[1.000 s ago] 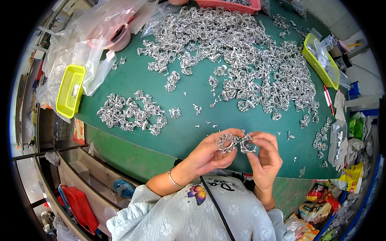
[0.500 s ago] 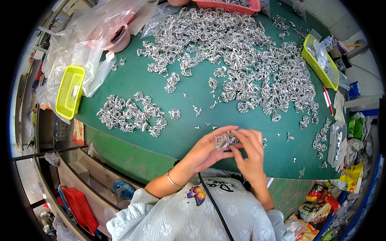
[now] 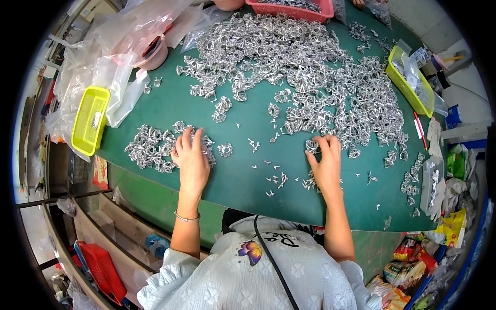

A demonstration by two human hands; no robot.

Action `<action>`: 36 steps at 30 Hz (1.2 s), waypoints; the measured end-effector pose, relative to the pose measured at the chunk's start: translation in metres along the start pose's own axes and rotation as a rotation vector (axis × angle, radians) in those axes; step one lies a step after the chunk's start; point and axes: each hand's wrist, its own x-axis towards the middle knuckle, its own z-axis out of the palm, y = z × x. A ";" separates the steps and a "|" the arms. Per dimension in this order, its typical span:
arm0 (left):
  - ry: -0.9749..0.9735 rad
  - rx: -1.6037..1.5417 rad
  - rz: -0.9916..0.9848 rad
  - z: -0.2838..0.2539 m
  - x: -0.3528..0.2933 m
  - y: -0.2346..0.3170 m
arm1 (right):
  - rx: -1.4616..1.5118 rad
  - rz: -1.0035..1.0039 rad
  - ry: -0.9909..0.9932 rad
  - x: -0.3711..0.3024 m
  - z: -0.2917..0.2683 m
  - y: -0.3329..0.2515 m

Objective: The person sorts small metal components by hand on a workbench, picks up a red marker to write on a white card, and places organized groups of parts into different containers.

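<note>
My left hand (image 3: 192,161) is on the right part of a small pile of silver openwork metal castings (image 3: 150,150), fingers apart and bent over the pieces; its palm hides some of them. At the near edge of the large heap, my right hand (image 3: 326,163) has its thumb and fingers closed around one ring-shaped silver casting (image 3: 312,146). A single casting (image 3: 225,150) lies just right of the small pile. Tiny silver offcuts (image 3: 281,179) are scattered on the green table (image 3: 243,194) between my hands, some beside my right wrist.
The large heap of castings (image 3: 268,51) covers the table's far middle and right. Yellow-green baskets stand at left (image 3: 90,121) and right (image 3: 411,80). A pink basket (image 3: 292,10) sits at the back, near another person's fingers (image 3: 357,3). Plastic bags (image 3: 88,67) cover the far left.
My hands were together at the near edge around a casting; now they are apart, the left at the small pile, the right at the large heap. More offcuts lie between them.
</note>
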 end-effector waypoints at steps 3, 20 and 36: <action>-0.129 0.086 0.014 -0.007 0.000 0.007 | 0.525 0.176 0.006 -0.010 0.001 0.019; -0.457 -1.213 0.050 -0.027 -0.032 0.132 | 1.614 0.601 -0.325 -0.044 -0.024 -0.048; -0.500 -1.898 -0.102 -0.014 -0.036 0.130 | 1.340 0.016 0.013 -0.055 -0.028 -0.047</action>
